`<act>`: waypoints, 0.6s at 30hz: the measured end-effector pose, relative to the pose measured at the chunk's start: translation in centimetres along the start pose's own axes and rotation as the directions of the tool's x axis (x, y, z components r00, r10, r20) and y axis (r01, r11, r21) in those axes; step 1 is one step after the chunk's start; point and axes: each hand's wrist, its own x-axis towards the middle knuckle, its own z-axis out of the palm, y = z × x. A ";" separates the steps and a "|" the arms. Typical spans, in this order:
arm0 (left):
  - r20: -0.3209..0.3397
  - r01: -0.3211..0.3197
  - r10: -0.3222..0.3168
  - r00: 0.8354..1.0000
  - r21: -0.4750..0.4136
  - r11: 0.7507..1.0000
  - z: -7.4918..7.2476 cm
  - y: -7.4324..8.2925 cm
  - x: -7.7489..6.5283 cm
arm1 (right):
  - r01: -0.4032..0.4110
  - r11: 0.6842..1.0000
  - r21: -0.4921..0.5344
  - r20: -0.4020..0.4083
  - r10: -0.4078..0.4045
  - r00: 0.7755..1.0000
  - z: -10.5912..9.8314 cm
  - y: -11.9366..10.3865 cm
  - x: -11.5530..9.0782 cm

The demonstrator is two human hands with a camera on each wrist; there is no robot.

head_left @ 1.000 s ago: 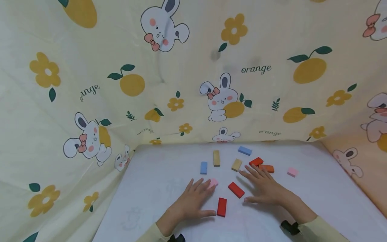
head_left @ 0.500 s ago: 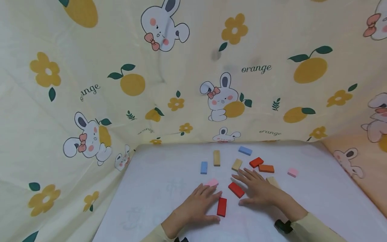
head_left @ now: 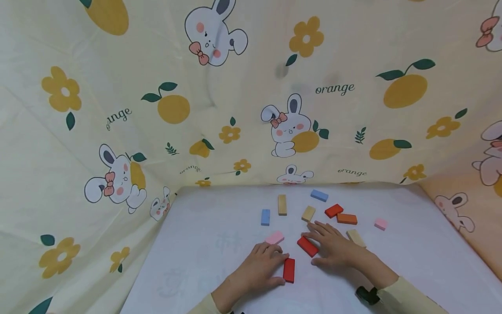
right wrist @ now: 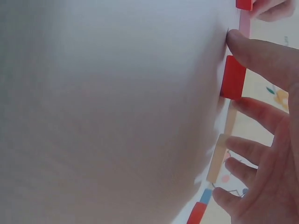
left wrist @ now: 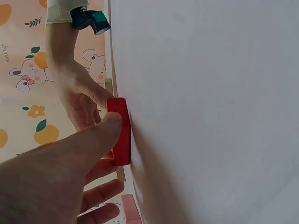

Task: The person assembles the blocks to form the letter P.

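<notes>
My left hand (head_left: 260,268) holds the nearer red block (head_left: 289,270) between thumb and index finger. In the left wrist view the thumb (left wrist: 112,122) lies over that block's near face, the index finger at its lower end. My right hand (head_left: 333,246) spreads around a second red block (head_left: 307,247). The right wrist view shows the index fingertip at one end of this block and the thumb (right wrist: 240,44) a little off the other end. A pink block (head_left: 275,237) lies just beyond my left fingers, and a short tan block (head_left: 308,213) just beyond my right fingertips.
Farther back on the white table (head_left: 204,226) lie a tall tan block (head_left: 282,205), two blue blocks (head_left: 265,217), a red block (head_left: 334,211) touching an orange one (head_left: 347,219), and a pink one (head_left: 380,224). Another tan block (head_left: 356,238) sits beside my right wrist. A printed cloth (head_left: 243,87) hangs behind.
My left hand has slid back from the pink block and closed its thumb and index finger on the nearer red block. My right hand has drawn back and left toward the other red block.
</notes>
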 end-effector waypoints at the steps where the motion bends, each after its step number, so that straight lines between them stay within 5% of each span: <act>1: -0.001 0.007 -0.007 1.000 -0.005 1.000 0.0 0.1 0.0 | -0.003 1.000 0.003 0.003 0.003 1.000 0.0 -0.1 0.0; 18: 0.049 0.110 -0.106 0.993 -0.066 0.992 0.1 0.5 0.1 | 0.033 0.995 0.096 0.048 -0.038 0.998 -0.6 0.0 0.0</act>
